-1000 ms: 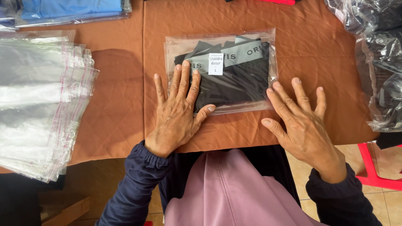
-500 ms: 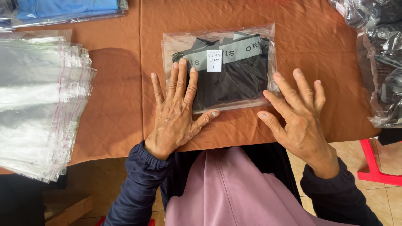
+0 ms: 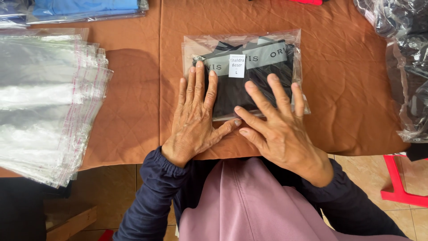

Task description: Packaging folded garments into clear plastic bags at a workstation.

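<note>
A clear plastic bag (image 3: pixel 285 49) holding a folded black garment with a grey waistband and a small white label lies flat on the brown cloth-covered table (image 3: pixel 356 89). My left hand (image 3: pixel 196 120) lies palm down on the bag's left half, fingers spread and pointing away from me. My right hand (image 3: pixel 276 129) rests flat on the bag's right half, fingers splayed. The two thumbs nearly meet at the bag's near edge. Neither hand grips anything.
A thick stack of empty clear bags with red-edged flaps (image 3: pixel 44 102) lies at the left. Packed blue garments (image 3: pixel 84 9) sit at the top left. A heap of dark bagged items (image 3: pixel 405 67) fills the right edge. A red stool (image 3: pixel 401 183) stands on the floor.
My right hand moved left from the bare table onto the bag's right half. The left hand stayed flat on the bag.
</note>
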